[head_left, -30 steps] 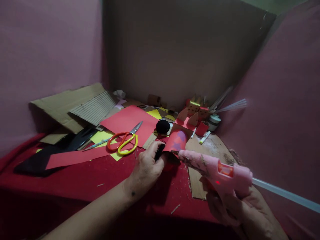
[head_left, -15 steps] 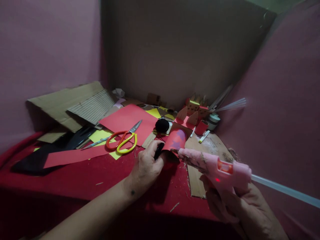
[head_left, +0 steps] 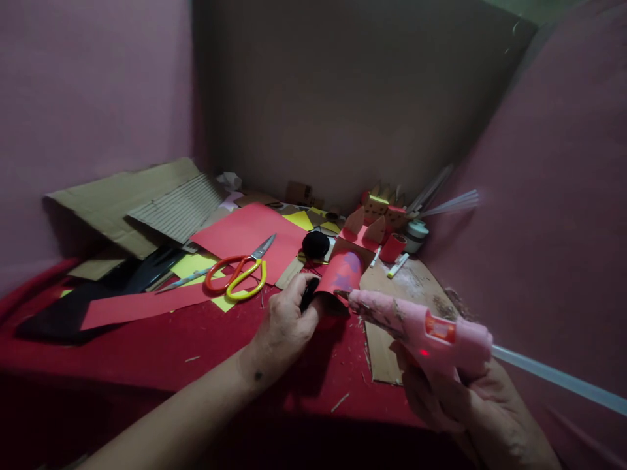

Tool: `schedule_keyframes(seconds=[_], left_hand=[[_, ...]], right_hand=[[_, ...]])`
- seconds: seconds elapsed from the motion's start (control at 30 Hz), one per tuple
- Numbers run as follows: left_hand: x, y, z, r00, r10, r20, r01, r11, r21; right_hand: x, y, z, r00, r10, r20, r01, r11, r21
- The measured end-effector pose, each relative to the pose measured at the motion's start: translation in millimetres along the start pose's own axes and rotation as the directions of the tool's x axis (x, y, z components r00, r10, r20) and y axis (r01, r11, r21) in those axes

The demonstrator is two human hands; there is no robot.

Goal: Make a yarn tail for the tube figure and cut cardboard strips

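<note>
A red paper tube point(head_left: 339, 273) with purple star shapes lies tilted away from me, with a cardboard piece at its far end. My left hand point(head_left: 284, 320) is closed on the tube's near end, the fingers partly hidden, with a small black piece point(head_left: 308, 294) at the thumb and fingers. In my right hand point(head_left: 482, 405) is a pink hot glue gun point(head_left: 411, 316), its red light lit and a clear glue stick point(head_left: 553, 375) poking out of the back. The nozzle point(head_left: 341, 295) points left, at or very close to the tube's near rim.
Scissors point(head_left: 238, 277) with red and yellow handles lie on red paper point(head_left: 255, 238) at left. Behind the tube sits a black yarn ball point(head_left: 316, 245). Cardboard sheets point(head_left: 117, 202) lean at far left. A white-lidded jar point(head_left: 417, 235) and small red tube point(head_left: 393, 248) stand at right.
The whole view shifts very slightly. Both hands, the tube and the glue gun keep nearly the same places relative to each other.
</note>
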State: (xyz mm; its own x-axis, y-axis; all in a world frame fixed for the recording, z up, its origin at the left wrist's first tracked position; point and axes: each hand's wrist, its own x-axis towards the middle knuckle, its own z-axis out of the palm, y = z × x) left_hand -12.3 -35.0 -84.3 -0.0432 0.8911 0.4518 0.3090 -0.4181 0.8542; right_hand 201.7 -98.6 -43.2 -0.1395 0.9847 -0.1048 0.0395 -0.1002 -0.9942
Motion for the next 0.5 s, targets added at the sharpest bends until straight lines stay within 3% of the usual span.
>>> schedule_keyframes(seconds=[0.17, 0.37, 0.5], left_hand=[[0.2, -0.4, -1.5, 0.999, -0.045, 0.024, 0.046, 0.998, -0.033], [-0.4, -0.5, 0.1, 0.999, -0.039, 0.030, 0.040, 0.998, -0.057], [-0.6, -1.1, 0.6, 0.999, -0.029, 0.022, 0.030, 0.999, -0.024]], right_hand=[[-3.5, -5.4, 6.2, 0.999, -0.038, 0.018, 0.038, 0.999, -0.004], [-2.0, -3.8, 6.8, 0.997, 0.050, -0.059, -0.050, 0.999, 0.007], [0.4, 0.0, 3.6, 0.998, 0.043, -0.052, -0.041, 0.998, 0.037]])
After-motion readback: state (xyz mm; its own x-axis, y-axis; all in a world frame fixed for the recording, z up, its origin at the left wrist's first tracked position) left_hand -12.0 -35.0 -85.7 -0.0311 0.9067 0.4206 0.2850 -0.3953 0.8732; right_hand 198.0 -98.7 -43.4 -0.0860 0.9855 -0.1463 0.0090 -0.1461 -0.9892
